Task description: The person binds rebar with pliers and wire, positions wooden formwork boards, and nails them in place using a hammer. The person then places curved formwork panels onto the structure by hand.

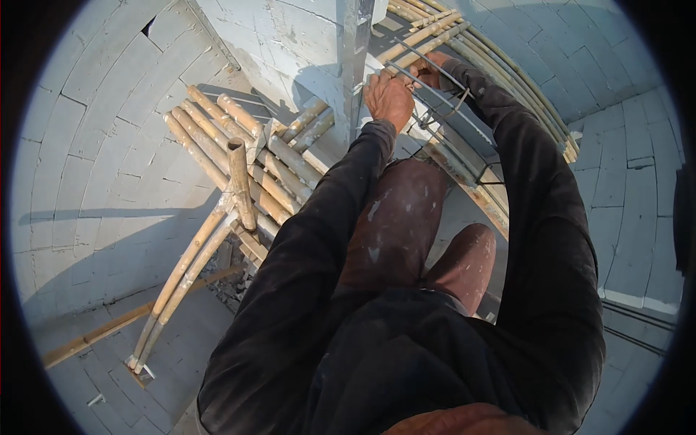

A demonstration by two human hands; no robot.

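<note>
My left hand (390, 100) is closed, fingers bent in beside the upright post (357, 54), at the end of a steel rebar cage (435, 88). My right hand (432, 67) reaches in from the other side of the long bars, its fingers curled close to those of the left. Whatever is pinched between the fingertips is too small to make out. Square wire stirrups (455, 104) hang around the bars near my right wrist. The cage slants down toward my right knee, above a wooden board (484, 206).
Bamboo poles form a platform (279, 170) on the left, with an upright bamboo stub (238, 174) and bamboo legs (177, 279) below. More bamboo poles (518, 90) lie at the upper right. Grey block walls (109, 145) surround the spot. My knees (402, 210) are under the arms.
</note>
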